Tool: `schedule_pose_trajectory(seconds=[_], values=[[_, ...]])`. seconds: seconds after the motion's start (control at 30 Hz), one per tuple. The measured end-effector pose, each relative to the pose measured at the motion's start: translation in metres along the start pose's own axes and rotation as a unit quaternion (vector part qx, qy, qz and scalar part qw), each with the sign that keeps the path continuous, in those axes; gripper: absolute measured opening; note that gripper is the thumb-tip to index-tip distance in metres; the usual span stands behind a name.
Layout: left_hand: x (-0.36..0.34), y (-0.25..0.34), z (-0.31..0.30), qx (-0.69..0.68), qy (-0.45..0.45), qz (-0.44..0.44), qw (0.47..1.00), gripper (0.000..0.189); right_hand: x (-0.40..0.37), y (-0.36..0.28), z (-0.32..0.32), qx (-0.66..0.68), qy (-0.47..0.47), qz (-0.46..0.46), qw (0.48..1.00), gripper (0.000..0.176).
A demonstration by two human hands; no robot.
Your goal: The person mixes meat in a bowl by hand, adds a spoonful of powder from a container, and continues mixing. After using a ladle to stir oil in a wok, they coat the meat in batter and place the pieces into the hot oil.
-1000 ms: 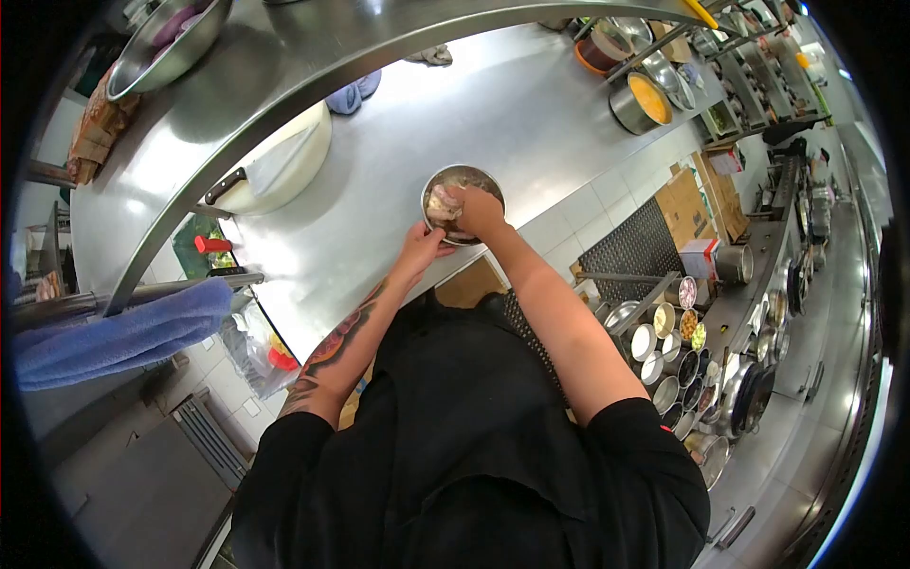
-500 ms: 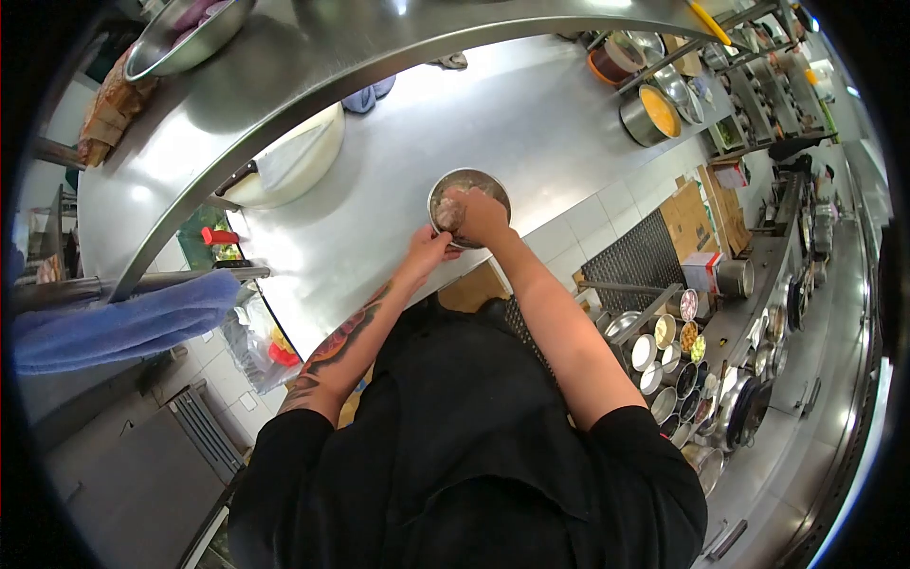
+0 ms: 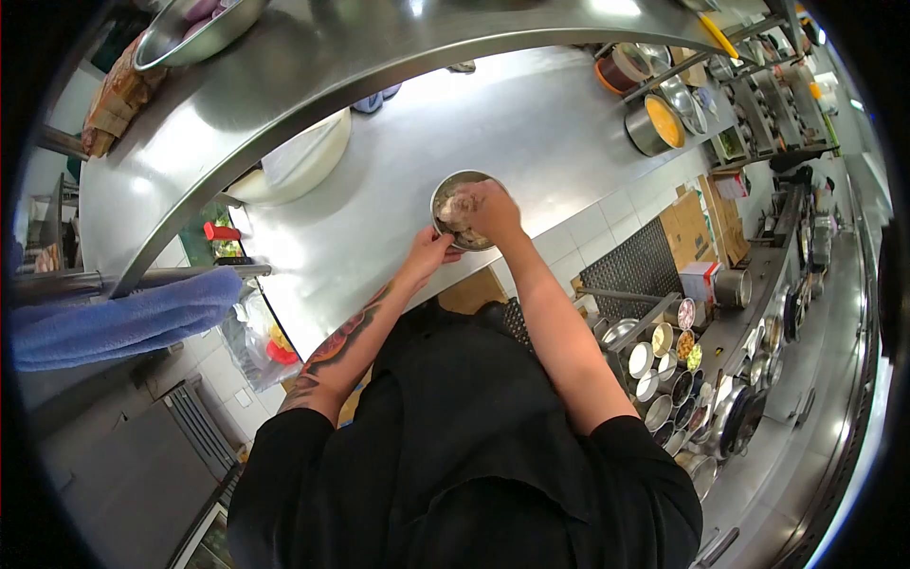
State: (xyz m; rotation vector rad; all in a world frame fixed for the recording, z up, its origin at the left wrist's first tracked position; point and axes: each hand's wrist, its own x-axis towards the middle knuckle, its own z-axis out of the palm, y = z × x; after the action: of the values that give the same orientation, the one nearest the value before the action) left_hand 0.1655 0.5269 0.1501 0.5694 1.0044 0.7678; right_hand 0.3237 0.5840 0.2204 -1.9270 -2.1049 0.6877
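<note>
A round metal bowl rests near the front edge of the steel table. Pale, meat-like pieces lie inside it. My left hand grips the bowl's lower left rim, thumb on the edge. Inside the bowl, at its right side, my right hand is curled over the pieces, its fingers partly hidden and blurred; what exactly they hold is too unclear to make out.
A raised steel shelf arches across the top. At the left are a white round board and a blue towel. A pot of orange liquid stands at the upper right.
My right hand has shifted slightly right within the bowl, showing more of the pieces. My left hand keeps its hold on the rim. The view has shifted a little.
</note>
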Motion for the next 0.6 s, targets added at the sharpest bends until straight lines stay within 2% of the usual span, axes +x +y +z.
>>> schedule_pose_trajectory(seconds=[0.03, 0.17, 0.23, 0.37, 0.43, 0.47, 0.53, 0.6], values=[[0.002, -0.002, -0.001, 0.002, -0.001, 0.000, 1.000, 0.026, -0.001, 0.004, 0.014, -0.042, 0.025, -0.054, 0.997, 0.038], [0.003, -0.007, -0.003, 0.008, 0.007, 0.004, 1.000, 0.027, 0.010, 0.024, 0.043, -0.074, -0.014, -0.044, 0.996, 0.034], [0.004, -0.008, -0.005, 0.005, 0.009, 0.008, 1.000, 0.026, 0.018, 0.027, 0.040, -0.103, -0.062, 0.031, 0.992, 0.041], [0.004, -0.007, -0.008, 0.006, 0.017, 0.003, 1.000, 0.023, 0.010, 0.008, 0.004, -0.117, -0.043, 0.003, 0.992, 0.039], [0.005, -0.011, -0.009, 0.004, 0.016, 0.006, 1.000, 0.022, 0.004, -0.010, -0.025, -0.093, -0.150, 0.034, 0.984, 0.042], [0.006, -0.013, -0.011, -0.001, 0.011, 0.009, 1.000, 0.022, 0.001, -0.010, -0.025, -0.093, -0.149, 0.035, 0.984, 0.042], [0.006, -0.010, -0.008, -0.005, 0.002, 0.013, 1.000, 0.023, -0.006, -0.007, -0.022, -0.057, -0.028, -0.039, 0.997, 0.046], [0.004, -0.006, -0.007, 0.010, -0.001, 0.010, 1.000, 0.024, -0.006, 0.006, 0.007, -0.109, -0.025, -0.051, 0.992, 0.045]])
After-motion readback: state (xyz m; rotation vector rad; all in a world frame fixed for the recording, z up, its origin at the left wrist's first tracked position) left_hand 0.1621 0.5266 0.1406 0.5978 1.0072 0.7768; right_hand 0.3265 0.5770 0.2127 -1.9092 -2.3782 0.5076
